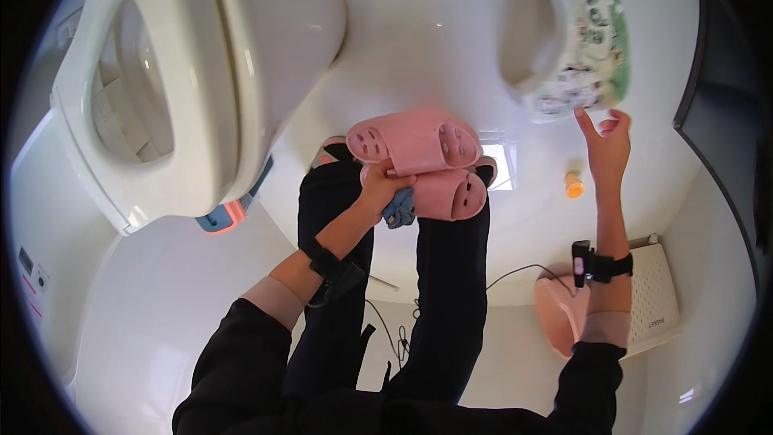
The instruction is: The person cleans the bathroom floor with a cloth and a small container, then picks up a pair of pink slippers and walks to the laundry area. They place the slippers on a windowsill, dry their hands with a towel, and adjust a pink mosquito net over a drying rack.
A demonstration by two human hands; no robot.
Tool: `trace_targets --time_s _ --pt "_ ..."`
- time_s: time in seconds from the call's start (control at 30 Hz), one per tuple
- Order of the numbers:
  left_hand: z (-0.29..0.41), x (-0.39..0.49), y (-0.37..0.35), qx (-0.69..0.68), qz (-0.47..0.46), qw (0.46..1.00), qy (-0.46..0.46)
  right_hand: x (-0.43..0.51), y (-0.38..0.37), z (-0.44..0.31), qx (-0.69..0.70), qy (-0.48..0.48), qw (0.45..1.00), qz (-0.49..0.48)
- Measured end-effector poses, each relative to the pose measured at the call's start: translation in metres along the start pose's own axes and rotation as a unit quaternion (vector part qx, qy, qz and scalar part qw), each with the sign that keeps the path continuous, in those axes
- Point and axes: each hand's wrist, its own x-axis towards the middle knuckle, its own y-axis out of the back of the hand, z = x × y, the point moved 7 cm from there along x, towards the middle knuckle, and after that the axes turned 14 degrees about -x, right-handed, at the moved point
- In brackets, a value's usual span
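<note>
My left hand (383,187) grips a pair of pink slippers, held over my feet. The upper slipper (413,139) lies across the lower slipper (438,196). A crumpled grey-blue cloth item (398,208), perhaps a hair scrunchie, hangs at the wrist or palm of that hand. My right hand (607,139) reaches up to the lower edge of a round white container (595,30) with a green, black and white printed pattern. The container looks tilted and slightly blurred. Thumb and fingers are apart at its edge; whether they pinch it is unclear.
A white toilet (205,72) stands at the left, its seat down. An orange cup-like item (574,185) is on the floor. At lower right are a pink basin (555,314), a white basket (655,296) and a thin cable (525,267). A blue and orange item (222,217) sits beside the toilet.
</note>
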Motion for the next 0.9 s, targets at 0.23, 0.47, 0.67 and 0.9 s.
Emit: trace_targets --time_s 0.23,0.47,0.67,0.9 --pt "0.032 -0.043 0.002 0.005 -0.033 0.999 -0.021 0.043 -0.044 -0.104 0.344 0.192 0.905 -0.161" --pt "0.047 -0.078 -0.019 0.056 -0.069 0.995 -0.055 0.051 -0.057 -0.115 0.309 0.197 0.930 0.037" --pt "0.041 -0.101 -0.032 0.074 -0.079 0.992 -0.061 0.053 -0.056 -0.146 0.275 0.266 0.919 0.094" --pt "0.049 -0.104 -0.011 0.118 -0.044 0.991 -0.054 0.053 -0.064 -0.206 0.251 0.316 0.915 0.030"
